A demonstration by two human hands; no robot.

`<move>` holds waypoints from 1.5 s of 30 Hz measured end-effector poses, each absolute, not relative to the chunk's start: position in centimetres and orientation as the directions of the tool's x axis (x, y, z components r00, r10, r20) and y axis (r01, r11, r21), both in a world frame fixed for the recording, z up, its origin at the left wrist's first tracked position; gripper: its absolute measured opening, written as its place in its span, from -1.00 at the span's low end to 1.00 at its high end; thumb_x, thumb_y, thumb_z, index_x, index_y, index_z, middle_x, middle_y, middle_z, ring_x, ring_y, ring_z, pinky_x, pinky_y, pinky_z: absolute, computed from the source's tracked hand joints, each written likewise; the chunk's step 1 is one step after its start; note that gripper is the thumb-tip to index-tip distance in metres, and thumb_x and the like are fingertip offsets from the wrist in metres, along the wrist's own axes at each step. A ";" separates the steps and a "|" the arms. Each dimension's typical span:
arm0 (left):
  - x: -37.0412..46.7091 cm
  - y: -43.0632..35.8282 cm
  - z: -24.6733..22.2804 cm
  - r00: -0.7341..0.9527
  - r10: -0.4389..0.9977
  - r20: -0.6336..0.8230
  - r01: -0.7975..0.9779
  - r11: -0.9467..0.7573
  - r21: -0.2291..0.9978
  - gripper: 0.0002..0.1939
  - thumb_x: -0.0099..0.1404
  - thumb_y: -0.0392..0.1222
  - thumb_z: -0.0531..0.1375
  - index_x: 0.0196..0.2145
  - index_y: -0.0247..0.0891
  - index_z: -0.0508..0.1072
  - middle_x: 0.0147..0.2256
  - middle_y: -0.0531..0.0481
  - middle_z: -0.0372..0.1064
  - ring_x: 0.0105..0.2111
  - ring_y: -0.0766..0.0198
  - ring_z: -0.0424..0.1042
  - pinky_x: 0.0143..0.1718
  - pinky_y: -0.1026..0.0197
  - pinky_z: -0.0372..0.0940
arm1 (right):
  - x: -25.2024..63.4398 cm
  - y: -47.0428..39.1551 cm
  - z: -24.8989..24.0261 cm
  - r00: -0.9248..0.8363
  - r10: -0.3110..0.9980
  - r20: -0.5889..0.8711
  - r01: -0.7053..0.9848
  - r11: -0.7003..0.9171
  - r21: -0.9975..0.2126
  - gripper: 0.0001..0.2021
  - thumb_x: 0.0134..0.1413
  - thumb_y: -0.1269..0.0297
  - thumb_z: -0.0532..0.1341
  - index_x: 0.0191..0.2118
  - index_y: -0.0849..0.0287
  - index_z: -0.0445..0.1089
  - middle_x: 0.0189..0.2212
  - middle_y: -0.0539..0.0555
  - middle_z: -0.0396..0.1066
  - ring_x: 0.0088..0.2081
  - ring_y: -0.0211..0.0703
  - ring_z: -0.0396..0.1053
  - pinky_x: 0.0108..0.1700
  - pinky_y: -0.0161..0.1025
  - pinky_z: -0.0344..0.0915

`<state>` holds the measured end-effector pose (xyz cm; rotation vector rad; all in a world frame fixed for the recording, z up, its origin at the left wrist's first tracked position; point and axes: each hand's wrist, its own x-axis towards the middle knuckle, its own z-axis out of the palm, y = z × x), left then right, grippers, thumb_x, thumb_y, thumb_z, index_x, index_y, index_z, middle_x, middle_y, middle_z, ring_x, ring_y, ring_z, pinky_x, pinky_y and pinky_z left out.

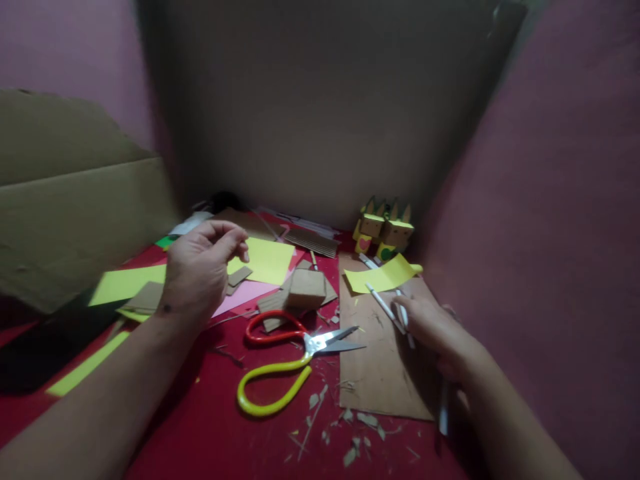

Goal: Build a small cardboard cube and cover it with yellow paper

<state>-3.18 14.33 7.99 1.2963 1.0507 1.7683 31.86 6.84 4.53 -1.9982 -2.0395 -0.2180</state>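
My left hand (197, 267) hovers over the yellow and pink papers, its fingers curled and thumb pressed to them; anything pinched there is too small to make out. On the right, my right hand (433, 330) closes its thumb and fingers around thin white sticks (383, 305) above a cardboard sheet (373, 373). A curved yellow paper strip (383, 275) lies just beyond those fingertips. Between the hands rest scissors (314, 343) with one red and one yellow handle, blades slightly apart. Behind them stands a small cardboard block (307, 287).
Two small cardboard figures (385, 230) with yellow bodies stand at the back right. Yellow paper (270, 260) and pink paper (245, 297) lie left of centre. Paper scraps (353, 453) litter the red surface. A large cardboard piece (75, 213) rises at left; walls border the back and right.
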 end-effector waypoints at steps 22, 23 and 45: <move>-21.3 15.4 7.1 0.052 0.976 0.212 0.886 -0.143 0.441 -0.81 -0.06 -0.11 0.29 -0.42 -0.16 0.56 -0.36 -0.10 0.52 -0.25 -0.06 0.44 -0.16 0.06 0.23 | 22.9 4.5 2.0 -0.423 0.652 0.630 0.798 0.598 -0.083 -0.75 0.28 0.22 0.16 -0.44 -0.01 0.46 -0.58 0.09 0.36 -0.51 -0.02 0.34 -0.48 -0.14 0.23; -21.1 14.9 6.9 0.121 0.977 0.173 0.882 -0.186 0.432 -0.80 -0.02 -0.08 0.30 -0.39 -0.15 0.59 -0.33 -0.09 0.52 -0.24 -0.03 0.44 -0.16 0.08 0.23 | 23.1 4.5 1.6 -0.423 0.655 0.626 0.799 0.595 -0.083 -0.77 0.29 0.21 0.17 -0.41 -0.02 0.47 -0.56 0.09 0.40 -0.50 -0.02 0.37 -0.47 -0.14 0.26; -17.3 14.0 7.4 -0.097 0.976 0.193 0.389 -0.141 0.910 -0.71 0.00 0.03 0.35 -0.42 -0.23 0.48 -0.52 0.02 0.42 -0.50 0.25 0.34 -0.40 0.20 0.24 | 22.0 3.3 1.8 -0.372 0.685 0.627 0.827 0.551 -0.111 -0.56 0.47 -0.01 0.02 -0.42 0.04 0.40 -0.65 0.00 0.40 -0.65 -0.16 0.36 -0.58 -0.27 0.23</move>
